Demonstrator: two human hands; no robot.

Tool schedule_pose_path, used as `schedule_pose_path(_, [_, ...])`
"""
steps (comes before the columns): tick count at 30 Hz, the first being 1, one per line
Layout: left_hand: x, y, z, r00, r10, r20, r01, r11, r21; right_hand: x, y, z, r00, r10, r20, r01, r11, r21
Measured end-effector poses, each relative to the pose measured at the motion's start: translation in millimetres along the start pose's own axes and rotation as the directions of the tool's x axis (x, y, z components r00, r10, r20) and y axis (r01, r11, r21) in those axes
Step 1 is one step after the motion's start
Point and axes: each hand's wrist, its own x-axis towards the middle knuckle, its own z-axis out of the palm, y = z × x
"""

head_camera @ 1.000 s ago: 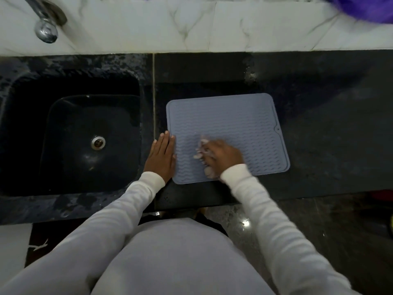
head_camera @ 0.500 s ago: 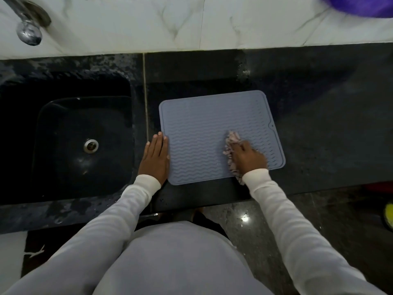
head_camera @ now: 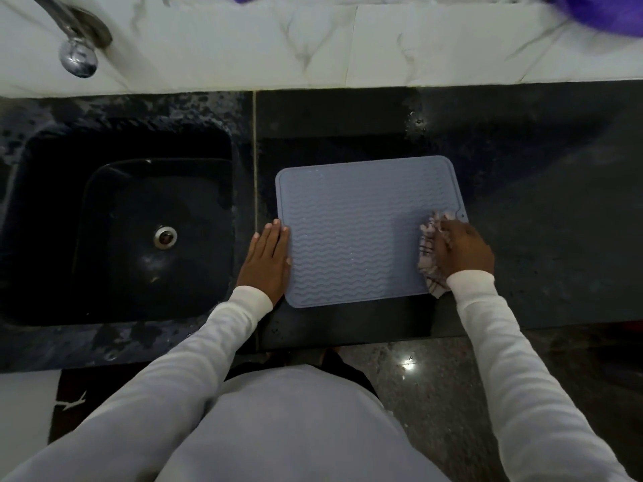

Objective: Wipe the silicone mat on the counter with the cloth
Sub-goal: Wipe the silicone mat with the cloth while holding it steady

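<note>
A chrome tap (head_camera: 77, 46) projects over the dark sink (head_camera: 41, 210) at far left. The left hand (head_camera: 266, 260) lies flat on the counter (head_camera: 556, 220), fingers straight and together, its fingertips resting on the left edge of the silicone mat (head_camera: 355, 234). The mat — grey-blue, with wavy ribs — lies flat on the counter just right of the sink. At the mat's right edge, the right hand (head_camera: 462, 250) grips the bunched cloth (head_camera: 429, 253), fingers curled over it, pressing it onto the mat.

A home kitchen: dark stone counter (head_camera: 522, 203) with inset sink (head_camera: 146, 307), chrome tap (head_camera: 74, 46), marble backsplash (head_camera: 313, 46).
</note>
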Motion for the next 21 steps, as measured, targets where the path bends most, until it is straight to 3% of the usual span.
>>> schedule_pose_path(6, [42,2,-28,0.993,-0.055,-0.108,0.048,0.997,-0.065,33,-146,10,0.968,-0.248,-0.025,0.245,0.933,0.263])
schedule_pose_path(11, [112,-18,-44,0.991,-0.081,-0.107,0.081,0.997,-0.006,72,-255,61,0.928,-0.338,0.158,0.315,0.937,0.152])
schedule_pose_path(15, [126,-29,-32,0.995,-0.089,-0.041,0.089,0.996,0.003,78,-271,94,0.934,-0.288,0.214,0.263,0.955,0.135])
schedule_pose_path(21, [124,-27,-17,0.996,-0.053,-0.073,0.058,0.996,0.069,93,-250,95,0.895,-0.406,0.184,0.411,0.912,0.012])
